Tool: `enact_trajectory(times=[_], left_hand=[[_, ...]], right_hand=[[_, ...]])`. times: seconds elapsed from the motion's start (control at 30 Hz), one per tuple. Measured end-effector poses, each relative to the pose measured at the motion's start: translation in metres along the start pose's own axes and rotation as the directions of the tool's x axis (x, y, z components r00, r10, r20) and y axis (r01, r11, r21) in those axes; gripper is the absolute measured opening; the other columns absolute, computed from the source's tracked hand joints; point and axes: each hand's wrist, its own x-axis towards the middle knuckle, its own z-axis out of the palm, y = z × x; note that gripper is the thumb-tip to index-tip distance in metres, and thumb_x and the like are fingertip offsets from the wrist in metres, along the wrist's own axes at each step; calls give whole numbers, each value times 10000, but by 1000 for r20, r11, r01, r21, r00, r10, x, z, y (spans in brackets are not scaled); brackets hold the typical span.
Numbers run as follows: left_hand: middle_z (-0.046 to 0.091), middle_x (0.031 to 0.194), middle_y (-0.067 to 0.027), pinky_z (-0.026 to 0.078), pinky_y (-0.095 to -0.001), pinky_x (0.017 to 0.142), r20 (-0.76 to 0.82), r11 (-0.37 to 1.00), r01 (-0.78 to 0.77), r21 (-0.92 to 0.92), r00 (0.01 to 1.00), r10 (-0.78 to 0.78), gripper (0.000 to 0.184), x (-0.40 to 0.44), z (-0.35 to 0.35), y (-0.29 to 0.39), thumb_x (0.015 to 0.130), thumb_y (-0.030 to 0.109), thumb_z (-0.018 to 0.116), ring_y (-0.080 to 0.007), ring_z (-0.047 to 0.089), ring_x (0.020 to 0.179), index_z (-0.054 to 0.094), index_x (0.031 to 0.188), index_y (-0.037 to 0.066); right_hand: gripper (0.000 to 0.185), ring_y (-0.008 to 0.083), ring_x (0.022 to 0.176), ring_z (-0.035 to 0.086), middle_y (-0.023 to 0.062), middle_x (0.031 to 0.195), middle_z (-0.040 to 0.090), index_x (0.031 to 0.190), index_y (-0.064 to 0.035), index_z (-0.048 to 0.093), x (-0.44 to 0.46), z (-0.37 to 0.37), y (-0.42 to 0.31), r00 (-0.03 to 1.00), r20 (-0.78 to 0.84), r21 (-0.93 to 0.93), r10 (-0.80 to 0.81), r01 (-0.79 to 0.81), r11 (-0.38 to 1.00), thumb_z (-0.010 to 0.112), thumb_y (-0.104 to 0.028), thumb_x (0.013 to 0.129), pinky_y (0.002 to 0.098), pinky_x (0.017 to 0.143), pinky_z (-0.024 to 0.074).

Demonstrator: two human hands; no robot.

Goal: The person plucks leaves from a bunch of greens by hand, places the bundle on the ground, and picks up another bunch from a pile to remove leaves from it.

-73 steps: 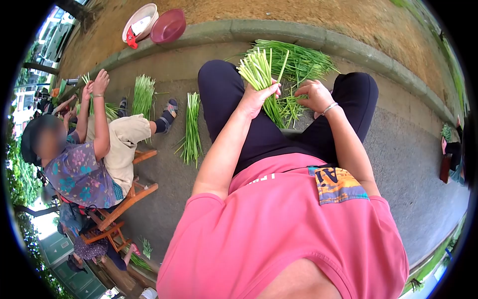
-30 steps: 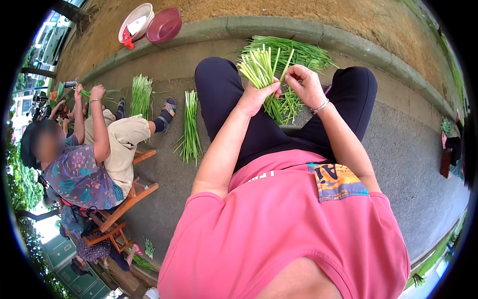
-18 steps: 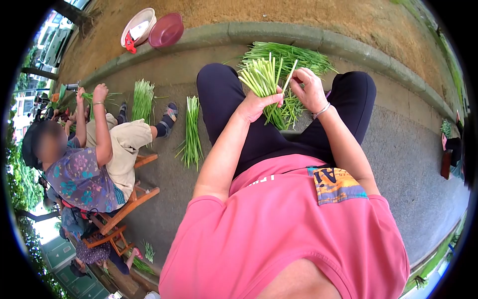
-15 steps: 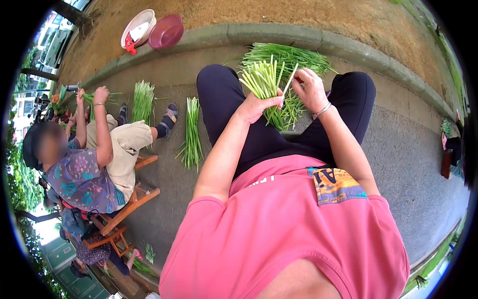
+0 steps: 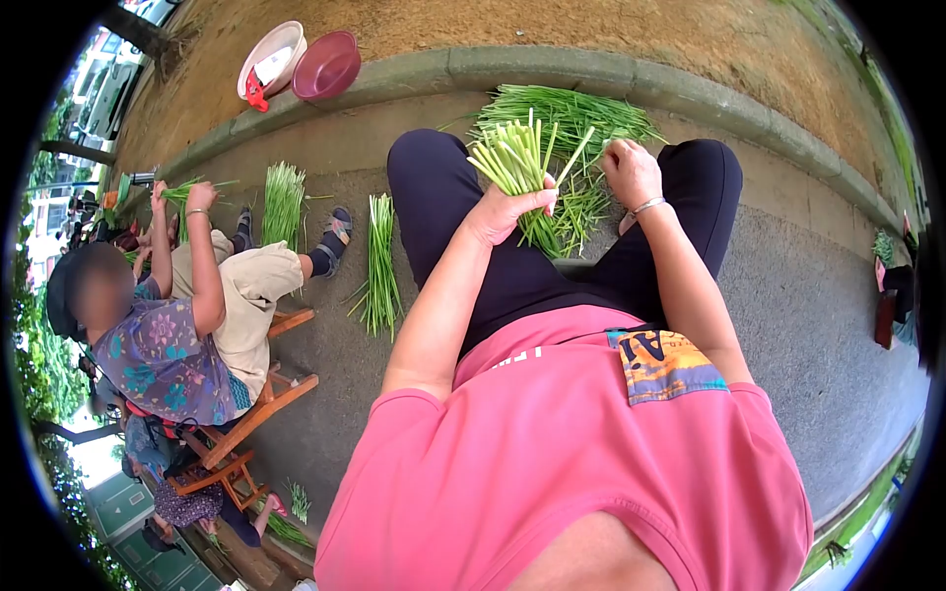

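My left hand [image 5: 505,214] is wrapped around a bunch of green stalks [image 5: 510,163], long and thin like garlic scapes, with pale cut ends pointing up and away from me. One stalk leans out to the right of the others. To its right, my right hand [image 5: 633,175] is apart from the bunch, its fingers curled in; whatever they hold, if anything, is hidden. Beyond both hands a large pile of green stalks [image 5: 557,110] lies on the ground. Short green trimmings [image 5: 579,219] are scattered between my knees, below the bunch.
On the pavement to my left lie a bundle of stalks [image 5: 379,266] and another bundle [image 5: 284,202]. A person [image 5: 168,345] sits there on a wooden chair, holding stalks. A pink basin [image 5: 286,41] and a maroon basin [image 5: 327,67] stand beyond the stone curb [image 5: 542,65].
My right hand has moved slightly right and down, away from the bunch, letting go of the pale stalk it touched. That stalk now leans right from the bunch in my left hand.
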Motion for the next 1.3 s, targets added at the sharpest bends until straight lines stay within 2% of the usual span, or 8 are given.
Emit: enact_trajectory(times=[0.2, 0.33, 0.77, 0.83, 0.97, 1.1, 1.17, 1.3], left_hand=[[565, 732, -45, 442, -260, 640, -20, 1000, -24, -16, 1000, 24, 157, 1, 1, -1, 767, 68, 642, -137, 549, 671, 552, 887, 20], [562, 735, -41, 445, -258, 625, -37, 999, -38, -3, 999, 38, 162, 2, 1, 0, 752, 55, 654, -135, 548, 661, 551, 872, 21], [555, 733, -32, 451, -250, 602, -140, 998, -31, 48, 989, 38, 149, 3, 1, -3, 735, 22, 657, -131, 548, 652, 550, 838, 27], [557, 728, -35, 451, -250, 600, -179, 998, -38, 50, 983, 47, 149, 4, 1, -5, 734, 22, 658, -134, 549, 650, 548, 834, 26], [559, 727, -39, 453, -251, 598, -218, 999, -30, 42, 975, 38, 141, 5, 1, -7, 734, 18, 656, -136, 549, 648, 549, 826, 25], [557, 714, -39, 451, -249, 591, -238, 996, -53, 68, 969, 68, 125, 6, -1, -8, 733, 7, 652, -132, 549, 642, 553, 807, 23], [556, 709, -39, 451, -248, 589, -235, 994, -63, 85, 969, 82, 121, 6, -1, -8, 733, 3, 650, -132, 548, 640, 554, 803, 22], [558, 708, -38, 451, -246, 589, -242, 993, -70, 96, 966, 92, 121, 7, -1, -10, 731, -4, 650, -130, 548, 637, 557, 805, 20]], right_hand=[[127, 289, 713, 604, 116, 760, 617, 757, -80, 618, -8, -1, -1, 869, 456, -160, 192, -132, 978, 599, -203, 727, 381, 637, 485], [170, 283, 671, 604, 109, 636, 598, 652, -66, 612, -19, 17, 11, 987, 160, -40, 12, -6, 999, 655, -222, 704, 383, 617, 485], [116, 166, 581, 554, 53, 704, 594, 844, -51, 585, -2, -9, -8, 877, 461, 340, -139, -29, 940, 608, -103, 742, 282, 560, 454], [146, 102, 602, 536, 7, 740, 581, 935, -38, 567, 3, -22, -28, 827, 557, 695, -76, -414, 587, 547, -68, 794, 233, 564, 445], [87, 69, 533, 502, -25, 672, 555, 816, -18, 586, 8, -35, -55, 896, 444, 890, -5, -440, 121, 586, -104, 809, 225, 522, 444], [135, 65, 516, 456, -25, 642, 526, 790, -24, 578, 7, -30, -39, 875, 483, 811, -46, -426, 400, 635, -146, 787, 221, 503, 410], [174, 65, 505, 396, -21, 614, 484, 765, -28, 564, 6, -32, -34, 864, 502, 426, -43, -204, 882, 680, -157, 753, 222, 481, 362], [220, 74, 521, 468, 0, 503, 466, 643, -33, 558, -2, -22, -32, 921, 376, 565, -105, -138, 814, 701, -180, 724, 237, 493, 395]])
